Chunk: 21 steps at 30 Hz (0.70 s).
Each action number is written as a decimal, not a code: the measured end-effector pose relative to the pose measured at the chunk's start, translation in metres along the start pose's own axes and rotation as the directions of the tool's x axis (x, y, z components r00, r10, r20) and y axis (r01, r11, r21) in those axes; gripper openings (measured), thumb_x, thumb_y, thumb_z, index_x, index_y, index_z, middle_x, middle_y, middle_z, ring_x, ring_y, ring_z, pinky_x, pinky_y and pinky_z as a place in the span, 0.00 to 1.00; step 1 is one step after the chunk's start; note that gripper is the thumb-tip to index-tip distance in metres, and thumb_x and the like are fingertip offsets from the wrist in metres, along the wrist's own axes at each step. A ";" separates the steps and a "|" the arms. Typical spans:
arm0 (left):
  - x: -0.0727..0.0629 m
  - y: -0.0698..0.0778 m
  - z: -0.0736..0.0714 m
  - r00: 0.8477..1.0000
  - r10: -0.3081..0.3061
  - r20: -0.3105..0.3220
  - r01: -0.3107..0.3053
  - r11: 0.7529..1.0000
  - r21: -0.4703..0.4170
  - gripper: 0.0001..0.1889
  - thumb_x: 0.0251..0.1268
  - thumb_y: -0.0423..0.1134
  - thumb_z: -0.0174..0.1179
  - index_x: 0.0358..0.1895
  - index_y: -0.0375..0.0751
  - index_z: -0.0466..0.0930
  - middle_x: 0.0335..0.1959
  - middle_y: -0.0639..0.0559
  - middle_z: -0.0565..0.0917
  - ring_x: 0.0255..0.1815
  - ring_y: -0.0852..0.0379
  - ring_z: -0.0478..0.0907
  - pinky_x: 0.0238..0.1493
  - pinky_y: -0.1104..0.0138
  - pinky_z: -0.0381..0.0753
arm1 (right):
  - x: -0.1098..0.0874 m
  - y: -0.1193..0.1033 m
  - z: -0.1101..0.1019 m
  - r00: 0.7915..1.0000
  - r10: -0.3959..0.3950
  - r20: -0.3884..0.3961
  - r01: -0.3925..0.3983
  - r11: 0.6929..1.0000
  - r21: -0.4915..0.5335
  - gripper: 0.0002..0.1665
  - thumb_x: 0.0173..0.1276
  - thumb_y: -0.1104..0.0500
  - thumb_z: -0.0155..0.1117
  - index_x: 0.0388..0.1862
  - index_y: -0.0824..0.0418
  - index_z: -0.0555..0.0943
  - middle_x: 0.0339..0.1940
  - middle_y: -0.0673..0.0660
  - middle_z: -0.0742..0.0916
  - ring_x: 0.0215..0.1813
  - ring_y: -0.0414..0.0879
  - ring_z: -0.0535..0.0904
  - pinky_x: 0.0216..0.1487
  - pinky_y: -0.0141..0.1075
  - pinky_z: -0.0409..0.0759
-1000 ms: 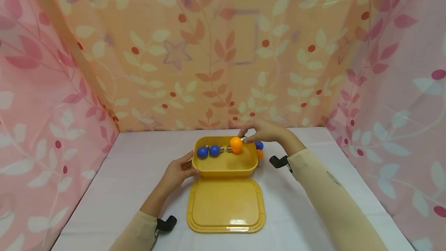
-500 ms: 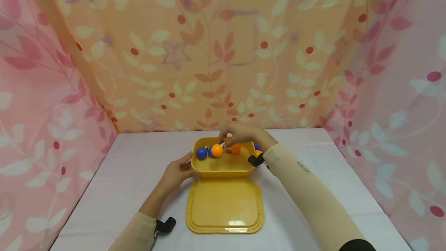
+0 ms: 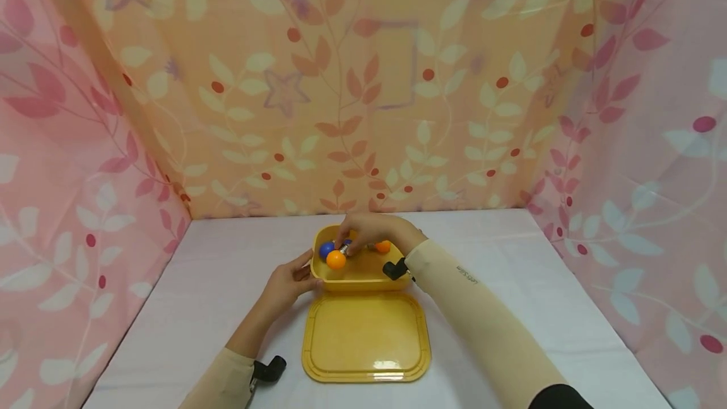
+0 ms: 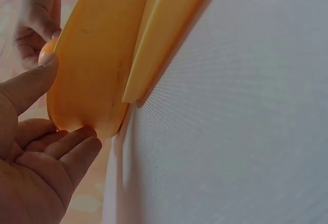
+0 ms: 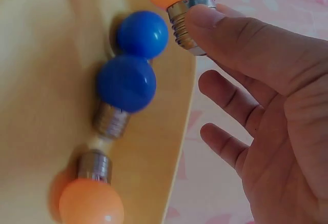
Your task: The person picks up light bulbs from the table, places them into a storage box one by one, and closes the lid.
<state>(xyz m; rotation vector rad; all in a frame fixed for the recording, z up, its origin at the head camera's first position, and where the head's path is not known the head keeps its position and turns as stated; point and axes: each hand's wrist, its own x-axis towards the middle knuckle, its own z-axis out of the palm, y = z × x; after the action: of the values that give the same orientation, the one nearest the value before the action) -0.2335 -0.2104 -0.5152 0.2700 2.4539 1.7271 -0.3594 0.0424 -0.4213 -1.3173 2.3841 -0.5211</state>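
My right hand (image 3: 372, 229) reaches over the yellow plastic box (image 3: 363, 284) and pinches an orange light bulb (image 3: 336, 260) by its silver screw base. In the right wrist view, thumb and index hold that base (image 5: 187, 26), while the other fingers are apart from it. Below lie two blue bulbs (image 5: 125, 83) (image 5: 142, 34), touching in that view, and a second orange bulb (image 5: 91, 201). My left hand (image 3: 286, 283) touches the box's left end. In the left wrist view its thumb meets the rim and its extended fingers press the outer wall (image 4: 97, 44).
A yellow lid (image 3: 366, 336) lies flat in front of the box on the white cloth (image 3: 488, 358). Patterned curtains (image 3: 284, 144) stand behind and on both sides. The right sleeve (image 3: 471, 295) covers the spot right of the box.
My right hand has carried the orange bulb leftward across the box, from its right part to the blue bulbs. The forearm now hides bulbs seen earlier right of the box. My left hand stays put.
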 end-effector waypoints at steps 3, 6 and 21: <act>0.000 0.001 0.000 1.000 0.007 -0.003 -0.007 1.000 -0.008 0.44 0.63 0.43 0.73 0.80 0.44 0.61 0.78 0.44 0.67 0.71 0.46 0.74 0.61 0.65 0.82 | 0.008 -0.002 0.005 0.999 -0.033 0.007 0.033 0.999 -0.018 0.12 0.66 0.54 0.76 0.48 0.44 0.90 0.47 0.41 0.87 0.56 0.50 0.80 0.61 0.38 0.80; 0.000 0.001 0.002 1.000 0.000 -0.011 0.000 1.000 -0.008 0.44 0.62 0.43 0.74 0.80 0.45 0.62 0.77 0.44 0.68 0.70 0.47 0.75 0.61 0.66 0.82 | 0.015 -0.002 0.009 0.998 -0.062 0.026 0.062 0.998 -0.009 0.12 0.65 0.56 0.77 0.48 0.48 0.91 0.46 0.42 0.89 0.56 0.51 0.83 0.62 0.41 0.83; -0.003 0.004 0.002 1.000 0.009 -0.012 -0.009 1.000 -0.028 0.45 0.60 0.44 0.76 0.79 0.45 0.63 0.77 0.45 0.68 0.71 0.48 0.74 0.61 0.66 0.81 | 0.034 -0.007 0.031 0.998 -0.044 0.045 0.046 0.998 -0.039 0.12 0.63 0.60 0.78 0.46 0.49 0.91 0.42 0.40 0.89 0.47 0.38 0.80 0.52 0.26 0.80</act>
<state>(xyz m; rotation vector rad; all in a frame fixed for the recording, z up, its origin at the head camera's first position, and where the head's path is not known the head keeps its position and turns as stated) -0.2303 -0.2077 -0.5119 0.2687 2.4384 1.7701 -0.3562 0.0060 -0.4498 -1.3878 2.3462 -0.4543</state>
